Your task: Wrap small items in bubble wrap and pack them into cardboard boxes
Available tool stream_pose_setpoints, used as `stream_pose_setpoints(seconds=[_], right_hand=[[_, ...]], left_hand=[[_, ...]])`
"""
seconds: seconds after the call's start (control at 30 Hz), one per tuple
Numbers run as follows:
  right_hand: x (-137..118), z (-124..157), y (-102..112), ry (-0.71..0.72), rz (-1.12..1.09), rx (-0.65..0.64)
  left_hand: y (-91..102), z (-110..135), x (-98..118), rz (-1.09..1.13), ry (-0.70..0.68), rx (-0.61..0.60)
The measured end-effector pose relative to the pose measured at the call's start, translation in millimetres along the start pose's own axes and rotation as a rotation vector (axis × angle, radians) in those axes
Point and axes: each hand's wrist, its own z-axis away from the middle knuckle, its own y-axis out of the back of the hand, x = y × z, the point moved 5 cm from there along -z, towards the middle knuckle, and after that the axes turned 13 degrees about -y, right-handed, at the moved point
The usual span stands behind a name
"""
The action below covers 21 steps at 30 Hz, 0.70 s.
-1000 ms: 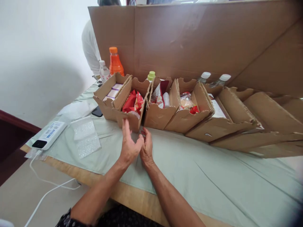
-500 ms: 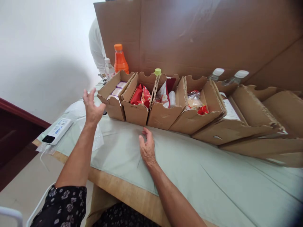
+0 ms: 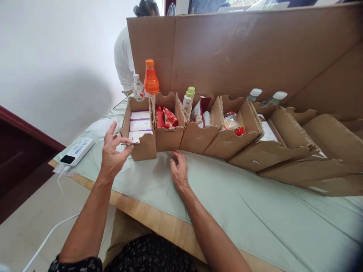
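Note:
My left hand [image 3: 112, 154] pinches the near left corner of the leftmost cardboard box [image 3: 144, 147], which holds white packets with purple edges [image 3: 138, 124]. On the pale green cloth [image 3: 227, 204] lies my right hand [image 3: 178, 170], fingers loosely spread and holding nothing, just in front of the second box [image 3: 168, 139] with its red packets [image 3: 166, 117]. Further right in the row, a third box [image 3: 195, 139] contains white and red packets. A fourth box [image 3: 227, 143] has clear bags in it.
A tall cardboard wall [image 3: 241, 49] backs the row. An orange bottle [image 3: 150, 81], a small clear bottle [image 3: 138, 87], a green-capped bottle [image 3: 188, 99] and two white-capped bottles [image 3: 255, 92] stand behind. A white device [image 3: 78, 151] with a cable lies left. Someone in white [image 3: 123, 56] is behind the wall.
My left hand swung from beside my right hand out to the left and took the leftmost box's corner. That box has turned and slid nearer. My right hand stayed on the cloth.

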Motion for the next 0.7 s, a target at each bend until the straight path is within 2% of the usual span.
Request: stream_pose_setpoints(seconds=[0.1,0.23,0.33,0.4,0.5,0.63,0.67,0.7], right_hand=[[-7.3,2.1,-2.0,-0.007,-0.011,-0.047],[-15.6,1.5,0.7,-0.029,-0.023,-0.118],[-16.4,0.6,18.3,-0.075,-0.026,-0.132],[-14.7,3.0,35.5,-0.124,-0.019,-0.14],[-12.5,12.7,59.6,-0.194,-0.005,-0.173],[-9.3,29.8,74.3,-0.256,-0.007,-0.24],[-7.7,32.9,75.1,-0.265,-0.008,-0.252],[-5.7,35.0,75.2,-0.272,-0.008,-0.26]], left_hand=[[8.9,29.1,25.8,0.107,-0.008,0.014],[-4.8,71.7,70.9,0.325,0.016,-0.014],[-16.6,98.7,108.6,0.376,-0.013,-0.056],[-14.5,107.0,124.9,0.362,-0.046,-0.106],[8.8,104.1,127.4,0.372,-0.093,-0.197],[55.5,92.3,110.5,0.381,-0.119,-0.408],[66.3,88.7,106.6,0.361,-0.094,-0.433],[77.1,82.9,102.7,0.328,-0.046,-0.398]])
